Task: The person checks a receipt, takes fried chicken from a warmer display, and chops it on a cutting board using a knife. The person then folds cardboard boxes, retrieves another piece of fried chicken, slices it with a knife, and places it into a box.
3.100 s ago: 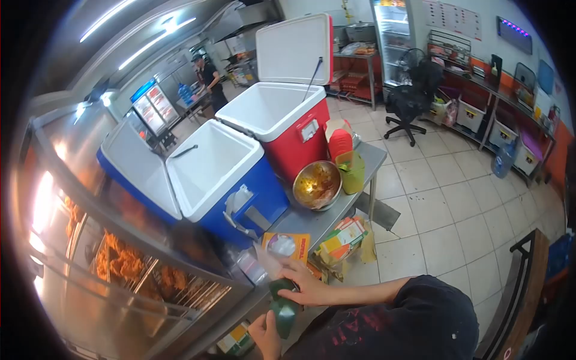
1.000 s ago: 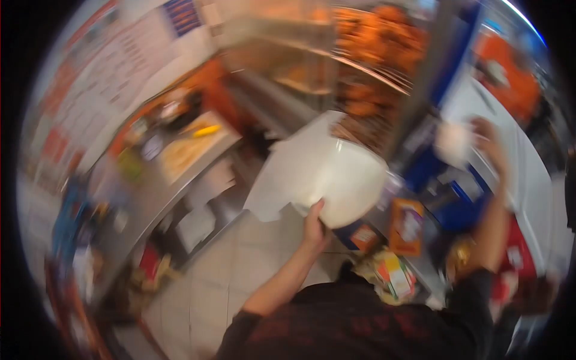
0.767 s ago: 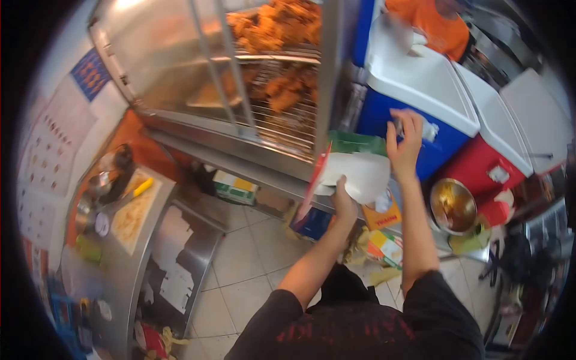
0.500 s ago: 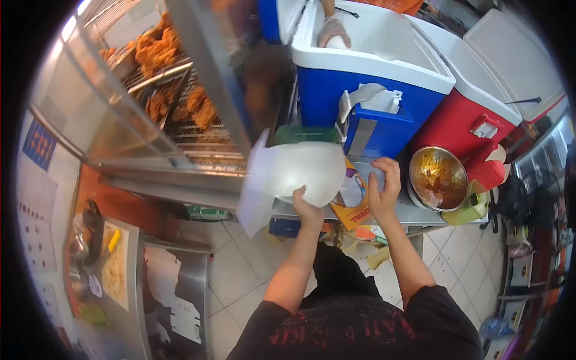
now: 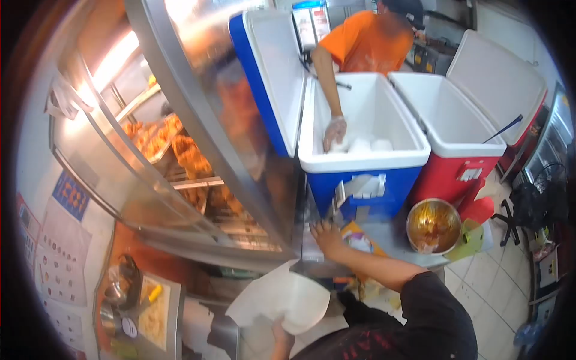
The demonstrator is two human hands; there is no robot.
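Note:
My left hand is closed on the near edge of a white takeaway box, which hangs tilted and spread wide in front of my body. A flap of the box extends to the left, and nothing shows inside it. My right hand reaches to the metal counter, fingers spread, in front of the blue cooler. Whether its fingertips touch the counter I cannot tell. A yellow printed packet lies just right of that hand.
A heated cabinet with fried chicken stands left. Right are a red cooler and a sauce-smeared metal bowl. Across the blue cooler, a person in orange has a gloved hand inside it, by white round items.
The white box has moved down toward my body in my left hand. My right hand has shifted left along the counter. My view has tilted up, showing more of the co-worker.

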